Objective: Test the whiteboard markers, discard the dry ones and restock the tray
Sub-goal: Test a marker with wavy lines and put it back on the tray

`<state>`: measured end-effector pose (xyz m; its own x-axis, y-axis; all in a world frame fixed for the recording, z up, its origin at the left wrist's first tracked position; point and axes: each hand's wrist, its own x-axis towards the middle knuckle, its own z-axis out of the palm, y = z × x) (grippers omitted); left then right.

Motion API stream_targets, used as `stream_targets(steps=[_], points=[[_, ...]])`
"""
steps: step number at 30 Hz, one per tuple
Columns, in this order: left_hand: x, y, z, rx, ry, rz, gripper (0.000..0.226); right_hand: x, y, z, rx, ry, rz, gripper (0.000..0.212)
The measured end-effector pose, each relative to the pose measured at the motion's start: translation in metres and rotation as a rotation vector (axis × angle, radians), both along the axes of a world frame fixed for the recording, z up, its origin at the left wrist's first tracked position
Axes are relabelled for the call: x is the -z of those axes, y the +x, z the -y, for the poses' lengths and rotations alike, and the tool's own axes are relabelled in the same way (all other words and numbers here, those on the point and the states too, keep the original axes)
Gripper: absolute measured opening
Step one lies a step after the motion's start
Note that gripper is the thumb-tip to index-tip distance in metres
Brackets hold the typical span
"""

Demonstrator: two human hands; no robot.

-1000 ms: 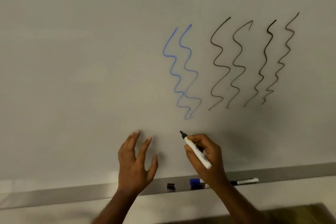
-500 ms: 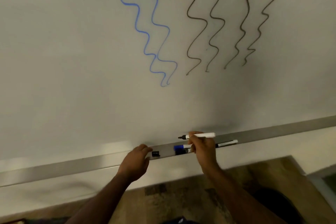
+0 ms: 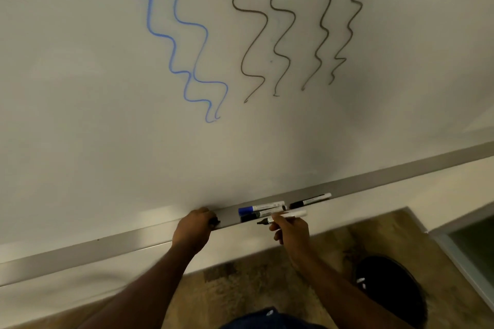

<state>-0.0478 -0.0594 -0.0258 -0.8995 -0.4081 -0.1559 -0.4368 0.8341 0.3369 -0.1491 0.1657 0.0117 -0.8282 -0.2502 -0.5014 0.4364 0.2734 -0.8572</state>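
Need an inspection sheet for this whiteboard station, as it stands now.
Surface: whiteboard carries blue wavy lines and black wavy lines.
Job's things: blue-capped marker, black-capped marker and second black marker lie in the tray; uncapped marker held just in front.
Clutter: nothing seen.
Grippers: left hand pinches black cap at the tray; right hand grips the uncapped marker.
Cables: nothing seen.
Surroundings: patterned floor; dark round object below right forearm.

Pale wall (image 3: 80,286), mottled brown floor (image 3: 240,288); dim light

markers (image 3: 263,208) crowd tray (image 3: 401,176) middle, far right free
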Motion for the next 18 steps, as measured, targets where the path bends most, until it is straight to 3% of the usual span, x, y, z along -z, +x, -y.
stream_targets(steps=[3,9,18], points=[[-0.004,-0.004,0.002,0.016,0.021,-0.045,0.019,-0.002,-0.005,-0.006,0.028,-0.001,0.001,0.013],[-0.025,-0.011,-0.009,0.192,0.293,-0.250,0.022,-0.016,-0.017,-0.009,0.077,-0.052,-0.021,0.022],[-0.067,-0.028,-0.056,0.348,0.356,-0.404,0.023,-0.033,-0.009,-0.004,0.008,-0.161,-0.117,0.025]])
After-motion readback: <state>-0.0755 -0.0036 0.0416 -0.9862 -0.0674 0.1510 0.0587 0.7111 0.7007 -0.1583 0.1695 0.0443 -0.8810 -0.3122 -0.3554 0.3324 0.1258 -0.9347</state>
